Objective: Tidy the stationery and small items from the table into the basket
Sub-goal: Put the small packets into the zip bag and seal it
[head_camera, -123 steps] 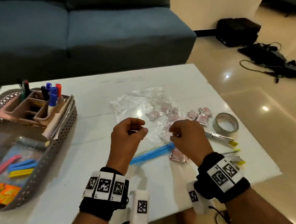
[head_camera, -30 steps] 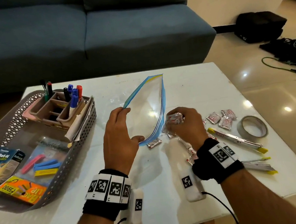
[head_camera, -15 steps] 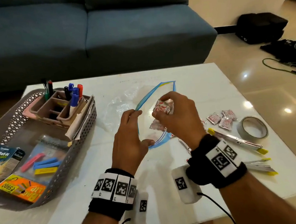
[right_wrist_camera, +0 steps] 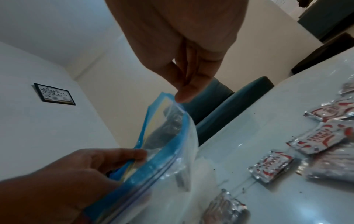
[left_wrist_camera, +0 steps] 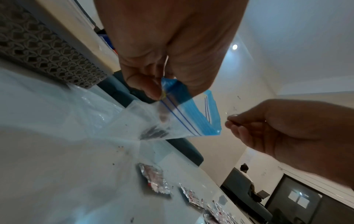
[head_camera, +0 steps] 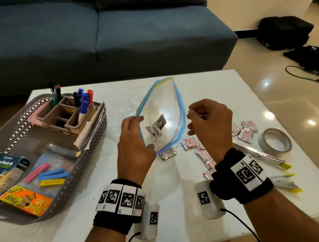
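— How is the basket placed?

— It is seen at the table's left. The zip bag, limp and slippery, is pinched at its blue rim by the left hand and held open.

— And the right hand?

— Its fingers are loosely curled; nothing is held. Light, crinkly sachets, best pinched by an edge, are left on the table.

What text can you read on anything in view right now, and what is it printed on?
"Koflet-H": teal box in the basket.
"5900" and "BIG LIP", upside down: orange box in the basket.
Red print on the foil sachets on the table: too small to read.
Sachet inside the zip bag: blurred.
Wristband squares: coded markers, no words.
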